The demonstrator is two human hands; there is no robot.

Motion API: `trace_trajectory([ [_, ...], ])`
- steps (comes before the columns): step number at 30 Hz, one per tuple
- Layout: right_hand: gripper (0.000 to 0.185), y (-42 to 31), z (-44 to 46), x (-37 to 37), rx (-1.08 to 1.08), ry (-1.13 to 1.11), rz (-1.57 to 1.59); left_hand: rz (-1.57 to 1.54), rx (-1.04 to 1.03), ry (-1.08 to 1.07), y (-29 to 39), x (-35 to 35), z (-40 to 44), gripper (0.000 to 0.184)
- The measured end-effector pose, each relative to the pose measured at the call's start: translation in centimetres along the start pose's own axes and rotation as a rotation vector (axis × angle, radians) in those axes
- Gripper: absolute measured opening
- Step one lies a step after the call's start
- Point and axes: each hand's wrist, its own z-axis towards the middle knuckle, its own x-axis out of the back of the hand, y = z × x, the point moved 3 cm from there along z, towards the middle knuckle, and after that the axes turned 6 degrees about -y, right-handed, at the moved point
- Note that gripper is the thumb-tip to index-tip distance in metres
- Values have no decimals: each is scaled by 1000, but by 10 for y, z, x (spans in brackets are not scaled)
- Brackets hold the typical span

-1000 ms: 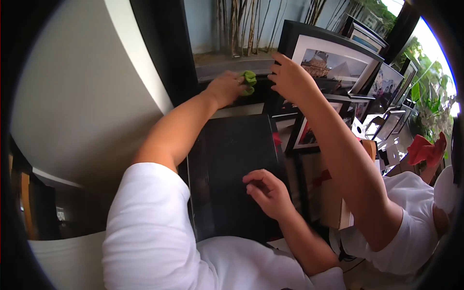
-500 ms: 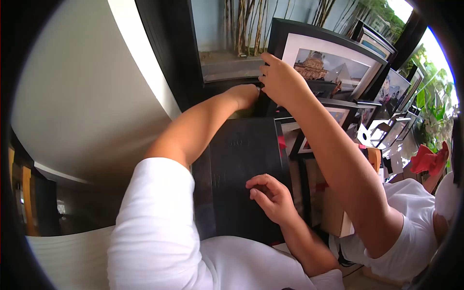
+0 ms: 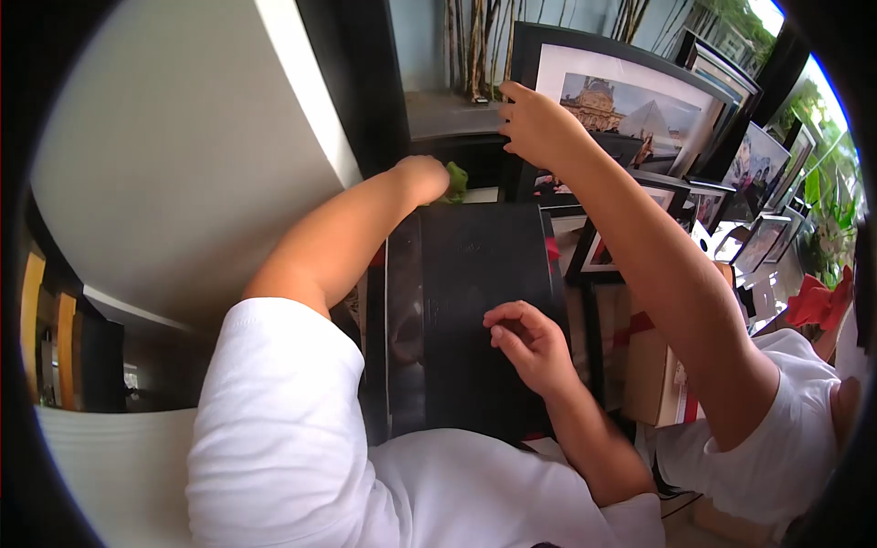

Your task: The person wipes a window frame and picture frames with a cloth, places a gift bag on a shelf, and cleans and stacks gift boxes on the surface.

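A pale wall panel (image 3: 192, 146) fills the left side, and a black case (image 3: 457, 274) lies in the middle, its flat top reaching from near the person's body to the far side. Beyond it to the right stands a large framed photograph (image 3: 681, 137) of a glass pyramid before an ornate building. The left arm (image 3: 311, 251) stretches from the near left toward the far middle, its forearm slanting past the case's left edge. The right forearm (image 3: 594, 438) rises from the near right, bent inward over the case. A cardboard box (image 3: 650, 384) with red ribbon sits to its right. From the right, a co-worker's hand (image 3: 544, 119) reaches in at the left side of the photograph's frame. The right hand (image 3: 530, 342) hangs loosely curled, thumb and forefinger slightly apart, holding nothing visible; whether it touches the case I cannot tell. The left hand (image 3: 425, 178), back upward and fingers mostly hidden, is clamped on a green cloth (image 3: 458, 183), which pokes out to its right just beyond the case's far edge.
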Motion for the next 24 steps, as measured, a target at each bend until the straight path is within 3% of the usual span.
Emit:
trace_trajectory([
  [2, 13, -14, 1, -4, 52, -18, 6, 85, 26, 7, -6, 1, -6, 25],
  [6, 12, -39, 6, -5, 107, -45, 67, 34, 155, -20, 15, 74, -66, 18],
  [8, 14, -38, 5, 2, 100, -48, 135, -34, 227, 351, 18, 105, -109, 18],
  [12, 19, -40, 4, 18, 71, -35, 352, -117, 199, 632, 34, 145, -195, 23],
  [14, 37, -52, 1, 16, 129, -88, 489, -392, 102, 547, 64, 147, -230, 26],
  [16, 51, -64, -2, 14, 163, -132, 603, -394, -168, 636, 97, 128, -240, 28],
  [17, 56, -67, -3, 13, 168, -152, 650, -232, -343, 676, 116, 116, -241, 29],
  [19, 54, -70, -6, 10, 132, -186, 720, -380, -513, 567, 150, 100, -240, 32],
  [20, 53, -71, -7, 10, 119, -204, 753, -682, -499, 420, 160, 97, -236, 33],
  [21, 53, -72, -8, 10, 107, -226, 786, -662, -519, 293, 162, 97, -230, 32],
  [24, 47, -73, -12, 18, 64, -255, 890, -934, -621, 265, 129, 127, -221, 29],
])
